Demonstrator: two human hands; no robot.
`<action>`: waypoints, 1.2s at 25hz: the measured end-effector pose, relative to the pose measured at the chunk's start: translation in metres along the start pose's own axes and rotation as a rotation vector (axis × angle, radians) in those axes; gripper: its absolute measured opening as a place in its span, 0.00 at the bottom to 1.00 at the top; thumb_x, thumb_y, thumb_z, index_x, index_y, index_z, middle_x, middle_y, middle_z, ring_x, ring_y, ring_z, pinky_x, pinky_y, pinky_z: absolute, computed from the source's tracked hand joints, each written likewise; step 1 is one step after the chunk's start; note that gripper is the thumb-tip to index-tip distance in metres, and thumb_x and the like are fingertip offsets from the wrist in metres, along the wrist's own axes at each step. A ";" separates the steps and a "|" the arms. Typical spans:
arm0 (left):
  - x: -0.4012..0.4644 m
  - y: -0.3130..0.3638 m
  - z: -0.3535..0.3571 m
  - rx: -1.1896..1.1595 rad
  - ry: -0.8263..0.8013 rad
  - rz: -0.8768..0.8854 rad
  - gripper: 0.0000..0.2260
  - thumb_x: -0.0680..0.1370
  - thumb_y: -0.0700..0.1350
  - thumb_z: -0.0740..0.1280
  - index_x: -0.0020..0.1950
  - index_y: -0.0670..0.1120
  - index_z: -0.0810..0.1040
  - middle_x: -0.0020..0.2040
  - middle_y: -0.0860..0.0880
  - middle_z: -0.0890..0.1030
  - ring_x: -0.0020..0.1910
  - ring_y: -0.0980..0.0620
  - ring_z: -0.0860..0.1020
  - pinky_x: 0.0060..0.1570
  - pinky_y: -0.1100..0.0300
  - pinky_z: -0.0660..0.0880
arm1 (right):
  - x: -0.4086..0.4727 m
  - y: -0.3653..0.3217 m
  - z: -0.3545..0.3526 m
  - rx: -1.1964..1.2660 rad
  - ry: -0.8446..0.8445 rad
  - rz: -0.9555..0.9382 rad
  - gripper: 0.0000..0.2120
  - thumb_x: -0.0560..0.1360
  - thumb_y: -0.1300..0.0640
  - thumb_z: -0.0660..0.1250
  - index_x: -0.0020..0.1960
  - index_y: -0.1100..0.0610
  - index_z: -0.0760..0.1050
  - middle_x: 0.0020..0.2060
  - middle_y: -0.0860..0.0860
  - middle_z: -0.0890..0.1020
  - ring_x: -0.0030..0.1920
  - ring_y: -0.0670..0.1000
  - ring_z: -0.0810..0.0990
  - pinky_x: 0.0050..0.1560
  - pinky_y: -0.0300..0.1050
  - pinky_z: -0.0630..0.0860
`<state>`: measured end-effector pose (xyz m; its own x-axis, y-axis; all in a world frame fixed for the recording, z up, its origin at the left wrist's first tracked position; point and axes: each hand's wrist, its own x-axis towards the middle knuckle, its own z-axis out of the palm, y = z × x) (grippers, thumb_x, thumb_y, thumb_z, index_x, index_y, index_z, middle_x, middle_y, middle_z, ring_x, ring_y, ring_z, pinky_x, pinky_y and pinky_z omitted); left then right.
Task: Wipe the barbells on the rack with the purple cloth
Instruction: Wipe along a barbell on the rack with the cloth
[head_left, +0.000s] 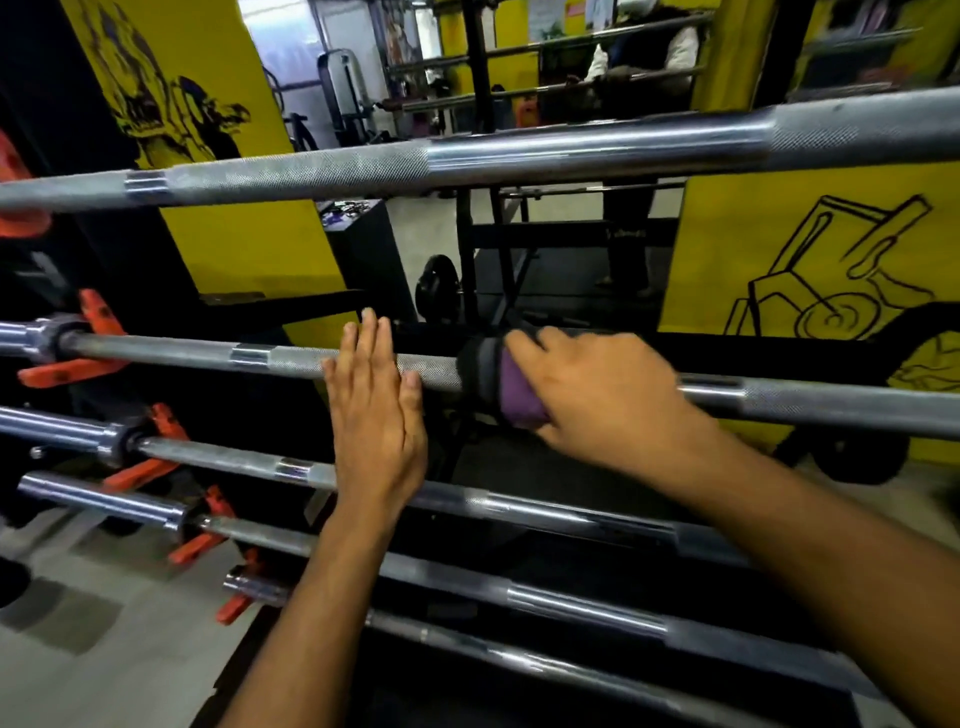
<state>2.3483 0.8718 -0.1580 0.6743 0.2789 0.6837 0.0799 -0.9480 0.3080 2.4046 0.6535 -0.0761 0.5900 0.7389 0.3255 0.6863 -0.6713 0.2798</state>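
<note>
Wiping mid-stroke on second barbell (311, 364) from the top, head view. Right hand (597, 389) grips purple cloth (514, 395), fingers curled over it, cloth wrapped round the shaft just past the fingertips. Left hand (376, 415) lies flat, fingers straight and pressed together, fingertips over the same bar, just left of the cloth, likely steadying it. Top barbell (519, 156) above the fingers, lower bars (234, 457) beneath the palms. Next, probably: slide cloth along the knurling, keep bar from rolling.
</note>
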 end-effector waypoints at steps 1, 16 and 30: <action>-0.002 -0.002 -0.002 0.008 -0.003 0.015 0.25 0.85 0.51 0.47 0.81 0.44 0.55 0.82 0.48 0.54 0.81 0.52 0.49 0.79 0.47 0.44 | 0.009 -0.012 0.005 0.013 0.020 -0.010 0.35 0.72 0.40 0.69 0.72 0.51 0.59 0.56 0.53 0.77 0.49 0.58 0.82 0.39 0.51 0.75; 0.013 -0.040 -0.021 -0.128 -0.058 0.334 0.24 0.77 0.45 0.59 0.73 0.41 0.71 0.71 0.44 0.73 0.71 0.42 0.70 0.76 0.47 0.58 | -0.046 -0.054 0.051 0.235 0.349 -0.024 0.36 0.71 0.55 0.73 0.77 0.52 0.67 0.79 0.50 0.63 0.79 0.54 0.59 0.78 0.56 0.54; -0.057 -0.064 -0.005 -1.377 -1.118 0.111 0.39 0.73 0.44 0.74 0.78 0.57 0.56 0.71 0.63 0.73 0.69 0.60 0.73 0.64 0.67 0.71 | -0.090 -0.185 0.016 1.100 0.391 0.855 0.14 0.74 0.57 0.75 0.58 0.50 0.78 0.51 0.44 0.81 0.53 0.43 0.80 0.54 0.37 0.74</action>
<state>2.3009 0.9172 -0.2134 0.8107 -0.5555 0.1851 -0.2145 0.0124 0.9766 2.2312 0.7116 -0.1716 0.9511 -0.0421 0.3061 0.2692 -0.3735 -0.8877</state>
